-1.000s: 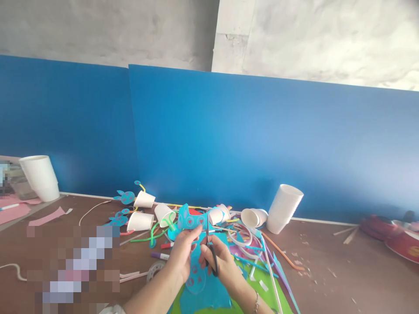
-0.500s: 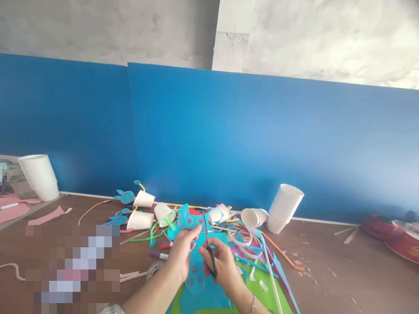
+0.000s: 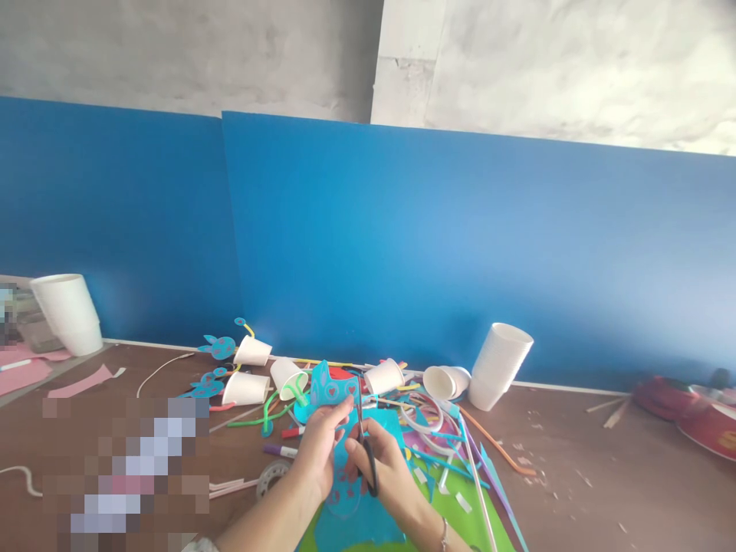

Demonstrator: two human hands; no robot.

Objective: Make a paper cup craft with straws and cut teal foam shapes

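Between its thumb and fingers, my left hand (image 3: 320,442) pinches a piece of blue paper (image 3: 330,386) with drawn circles and red hearts. My right hand (image 3: 382,460) is closed around the black handles of the scissors (image 3: 369,464), whose blades point up along the paper's right edge. Beneath both hands lies a larger blue sheet (image 3: 356,529) with drawn shapes, on top of green paper (image 3: 460,498). Just left of my left forearm is a roll of clear tape (image 3: 271,479), partly hidden.
White cups with straws and blue cutouts (image 3: 246,388) lie behind and left of my hands. A tall cup stack (image 3: 499,368) stands at the right, another (image 3: 69,314) far left. Straws (image 3: 477,483), a purple marker (image 3: 280,451) and scraps surround the sheets. A blue partition (image 3: 460,245) rises behind.
The scissors have shifted slightly left and closer to the held paper. The blue piece that stuck out right of the blades is no longer seen there. My left hand has barely moved.
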